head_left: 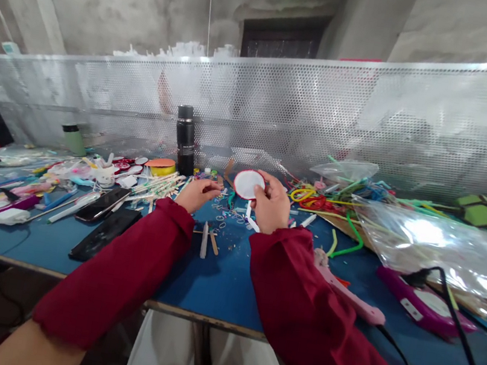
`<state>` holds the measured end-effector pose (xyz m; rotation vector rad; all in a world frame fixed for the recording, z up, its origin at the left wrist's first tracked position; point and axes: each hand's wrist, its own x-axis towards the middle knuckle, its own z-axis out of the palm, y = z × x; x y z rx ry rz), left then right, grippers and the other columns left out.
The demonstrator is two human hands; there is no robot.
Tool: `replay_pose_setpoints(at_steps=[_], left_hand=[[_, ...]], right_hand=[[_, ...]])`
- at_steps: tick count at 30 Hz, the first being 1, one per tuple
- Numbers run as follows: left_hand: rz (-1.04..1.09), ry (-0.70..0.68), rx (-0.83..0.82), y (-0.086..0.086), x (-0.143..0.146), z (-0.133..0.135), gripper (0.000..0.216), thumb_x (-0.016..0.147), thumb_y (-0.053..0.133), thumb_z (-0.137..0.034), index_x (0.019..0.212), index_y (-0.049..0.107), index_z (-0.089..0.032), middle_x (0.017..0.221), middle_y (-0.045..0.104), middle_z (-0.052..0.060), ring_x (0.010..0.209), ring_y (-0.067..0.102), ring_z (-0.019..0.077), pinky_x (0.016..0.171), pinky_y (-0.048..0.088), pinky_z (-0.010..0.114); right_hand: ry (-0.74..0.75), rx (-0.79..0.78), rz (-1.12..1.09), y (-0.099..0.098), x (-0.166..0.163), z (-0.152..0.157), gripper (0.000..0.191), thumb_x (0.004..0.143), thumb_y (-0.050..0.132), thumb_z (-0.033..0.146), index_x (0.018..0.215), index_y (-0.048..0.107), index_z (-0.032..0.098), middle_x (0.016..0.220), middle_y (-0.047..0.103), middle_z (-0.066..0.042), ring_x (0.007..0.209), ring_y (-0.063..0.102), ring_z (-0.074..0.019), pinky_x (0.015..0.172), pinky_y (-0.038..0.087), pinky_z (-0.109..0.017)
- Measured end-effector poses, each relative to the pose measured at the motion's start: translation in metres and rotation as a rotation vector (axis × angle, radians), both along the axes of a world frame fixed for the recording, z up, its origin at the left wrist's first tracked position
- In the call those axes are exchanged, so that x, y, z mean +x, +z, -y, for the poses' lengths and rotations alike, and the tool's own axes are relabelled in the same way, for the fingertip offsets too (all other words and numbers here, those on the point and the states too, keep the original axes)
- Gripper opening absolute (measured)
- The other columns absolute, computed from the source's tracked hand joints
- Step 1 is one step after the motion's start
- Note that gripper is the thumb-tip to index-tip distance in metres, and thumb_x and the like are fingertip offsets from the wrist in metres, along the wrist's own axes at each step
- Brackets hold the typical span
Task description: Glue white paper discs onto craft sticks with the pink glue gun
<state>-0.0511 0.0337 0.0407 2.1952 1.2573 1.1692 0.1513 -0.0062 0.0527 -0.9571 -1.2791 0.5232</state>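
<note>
My right hand [274, 202] grips a round white disc [247, 183] with a red rim, thumb on its face, raised above the table. To its left, my left hand [198, 194] has its thumb and fingers pinched together, apart from the disc. Whatever lies between those fingertips, if anything, is too small to make out. Small loops and scraps [220, 222] are scattered on the blue table [222, 292] between my hands. Nearer to me lie a whitish stick [204, 241] and a flat wooden stick [213, 243].
A black thermos [184, 140] stands at the back before a perforated metal screen [281, 112]. Phones [102, 204], craft sticks [164, 188] and a paper cup [105, 175] fill the left. At right are a pink corded tool [352, 296], a purple power strip [428, 308] and clear plastic [439, 245].
</note>
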Motion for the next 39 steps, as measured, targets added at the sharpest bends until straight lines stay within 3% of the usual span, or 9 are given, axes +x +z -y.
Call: replay_pose_setpoints(at_steps=[6,12,17,21,25,28,32,39], left_hand=[[-0.423,0.032,-0.021,-0.016,0.004,-0.007,0.021,0.078,0.063,-0.036,0.084,0.072,-0.018,0.081,0.071,0.004,0.075,0.061,0.0166,0.07,0.046,0.028],[-0.642,0.113,-0.04,-0.024,0.02,-0.002,0.022,0.078,0.065,-0.038,0.081,0.072,-0.018,0.084,0.071,0.007,0.08,0.062,0.0193,0.072,0.045,0.028],[-0.573,0.146,-0.022,-0.021,0.018,-0.001,0.017,0.083,0.056,-0.027,0.084,0.07,-0.017,0.088,0.069,0.008,0.081,0.06,0.0185,0.074,0.044,0.029],[-0.5,0.212,0.02,-0.014,0.014,0.001,0.021,0.086,0.052,-0.031,0.088,0.068,-0.017,0.088,0.068,0.007,0.078,0.058,0.0174,0.069,0.043,0.028],[-0.515,0.086,-0.041,-0.02,0.016,0.0,0.024,0.08,0.062,-0.04,0.084,0.07,-0.018,0.083,0.069,0.005,0.074,0.059,0.0168,0.066,0.043,0.027],[-0.555,0.01,-0.042,-0.029,0.021,-0.003,0.017,0.076,0.066,-0.031,0.086,0.071,-0.018,0.087,0.07,0.005,0.079,0.061,0.0171,0.07,0.044,0.027],[-0.587,0.019,-0.053,-0.035,0.027,-0.004,0.012,0.078,0.062,-0.024,0.082,0.071,-0.018,0.09,0.069,0.006,0.084,0.061,0.0174,0.076,0.046,0.027],[-0.485,0.125,0.024,-0.014,0.014,0.0,0.016,0.083,0.051,-0.022,0.083,0.067,-0.017,0.084,0.067,0.006,0.077,0.058,0.0171,0.071,0.044,0.028]], right_hand=[[-0.065,0.018,0.076,0.0,0.004,0.0,0.043,0.08,0.052,0.028,0.122,0.06,0.021,0.073,0.061,-0.001,0.047,0.05,-0.0113,0.053,0.046,-0.029],[-0.109,0.047,0.158,-0.002,0.003,-0.002,0.042,0.08,0.052,0.026,0.121,0.06,0.019,0.077,0.064,-0.003,0.059,0.057,-0.0154,0.061,0.047,-0.031],[-0.101,0.013,0.221,-0.006,0.002,-0.006,0.033,0.078,0.054,0.028,0.108,0.062,0.016,0.086,0.068,-0.007,0.074,0.062,-0.0201,0.071,0.05,-0.035],[-0.038,-0.036,0.227,-0.008,0.001,-0.005,0.025,0.077,0.055,0.027,0.099,0.061,0.017,0.089,0.069,-0.007,0.077,0.063,-0.0198,0.073,0.051,-0.035],[-0.073,-0.026,0.232,-0.008,0.001,-0.005,0.021,0.077,0.054,0.027,0.095,0.061,0.019,0.093,0.069,-0.007,0.08,0.063,-0.0199,0.073,0.051,-0.034],[-0.084,-0.022,0.243,-0.008,0.001,-0.004,0.021,0.077,0.054,0.028,0.095,0.061,0.019,0.09,0.068,-0.007,0.079,0.063,-0.0204,0.073,0.051,-0.035],[-0.07,-0.032,0.246,-0.008,0.001,-0.005,0.022,0.077,0.054,0.028,0.096,0.06,0.019,0.087,0.068,-0.006,0.08,0.063,-0.0204,0.073,0.051,-0.035],[-0.046,-0.056,0.236,-0.007,0.0,-0.003,0.021,0.076,0.055,0.027,0.094,0.06,0.019,0.086,0.068,-0.005,0.078,0.063,-0.0198,0.073,0.051,-0.034]])
